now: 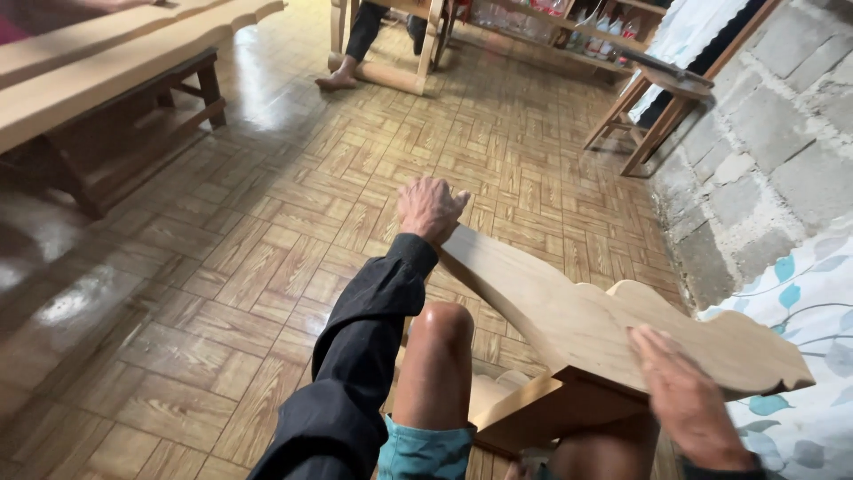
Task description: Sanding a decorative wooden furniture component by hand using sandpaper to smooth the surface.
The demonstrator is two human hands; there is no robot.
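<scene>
Across the person's bare knees lies a scalloped wooden board (586,324), slanting over the parquet floor (267,240). Left hand (429,210) is curled around its far end; right hand (689,400), blurred, lies flat and open on its near face.

I see pale unfinished wooden board (577,320), flat face up, one long edge cut in scalloped curves. Board tilted, far end raised over parquet, near end resting across my lap on second pale wood piece (542,413). I note bare grain, no finish.
</scene>
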